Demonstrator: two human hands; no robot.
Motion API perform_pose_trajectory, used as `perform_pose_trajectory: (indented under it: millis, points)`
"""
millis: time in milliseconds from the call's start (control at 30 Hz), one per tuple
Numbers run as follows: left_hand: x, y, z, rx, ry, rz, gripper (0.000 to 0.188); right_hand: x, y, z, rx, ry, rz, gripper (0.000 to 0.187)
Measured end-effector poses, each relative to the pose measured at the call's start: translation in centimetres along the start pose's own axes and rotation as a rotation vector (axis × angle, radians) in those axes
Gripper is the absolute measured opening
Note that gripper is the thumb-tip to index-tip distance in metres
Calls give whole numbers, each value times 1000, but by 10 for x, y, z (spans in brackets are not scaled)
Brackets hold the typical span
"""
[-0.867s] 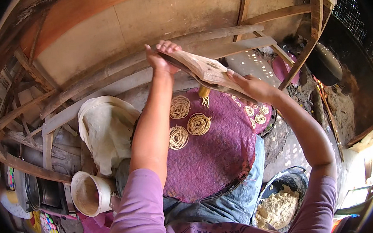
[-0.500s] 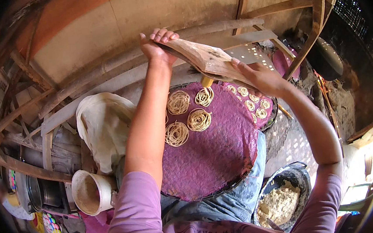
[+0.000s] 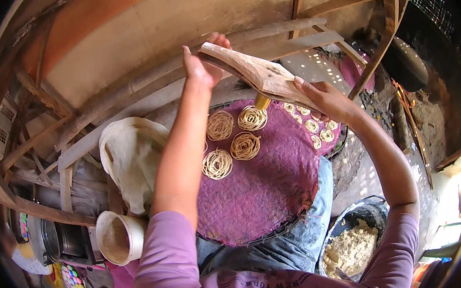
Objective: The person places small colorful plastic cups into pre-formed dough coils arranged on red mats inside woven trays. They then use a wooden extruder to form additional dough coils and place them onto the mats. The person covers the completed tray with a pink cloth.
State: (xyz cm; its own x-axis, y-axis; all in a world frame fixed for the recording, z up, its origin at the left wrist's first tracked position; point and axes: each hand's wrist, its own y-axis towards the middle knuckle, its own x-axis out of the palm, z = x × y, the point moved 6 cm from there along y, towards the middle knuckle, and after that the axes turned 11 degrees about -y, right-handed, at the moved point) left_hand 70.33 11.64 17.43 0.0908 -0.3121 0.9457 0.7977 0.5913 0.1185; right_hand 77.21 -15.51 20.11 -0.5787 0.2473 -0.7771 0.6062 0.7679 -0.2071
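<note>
A two-part wooden hand press (image 3: 262, 76) is held over the work, with a short yellow cylinder (image 3: 262, 101) under its middle. My left hand (image 3: 202, 69) is at its upper left end, thumb and fingers spread apart and the palm by the wood. My right hand (image 3: 327, 101) grips the lower right end. Below, a round tray covered with purple cloth (image 3: 261, 195) rests on my lap. Several pale noodle coils (image 3: 244, 145) lie on its far left part. The cylinder is just beside the farthest right coil (image 3: 252, 118).
Behind at the right, a second purple-covered tray (image 3: 334, 145) carries smaller coils. A dark bucket (image 3: 379, 216) holds pale dough at my right. At my left are a white bucket (image 3: 134, 233) and a draped cream cloth (image 3: 132, 162). Wooden beams (image 3: 181, 66) cross ahead.
My left hand's fingers have come off the top of the press and spread out. The press has shifted slightly right. The coil near the cylinder looks fuller.
</note>
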Motion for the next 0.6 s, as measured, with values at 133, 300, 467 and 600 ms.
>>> perform_pose_trajectory:
  millis: [133, 300, 467, 600]
  points:
    - [-22, -38, -13, -176, 1323, 118, 70, -1, -4, 14, -19, 64, 17, 69]
    - [-33, -56, -67, -464, 1379, -186, 82, -1, -5, 17, -65, 147, -10, 68]
    - [-33, -51, -71, -486, 1386, -126, 69, -1, 0, 17, -94, 126, 7, 70]
    - [-38, -58, -71, -574, 1345, -63, 56, 3, 6, 18, -100, 107, 16, 70]
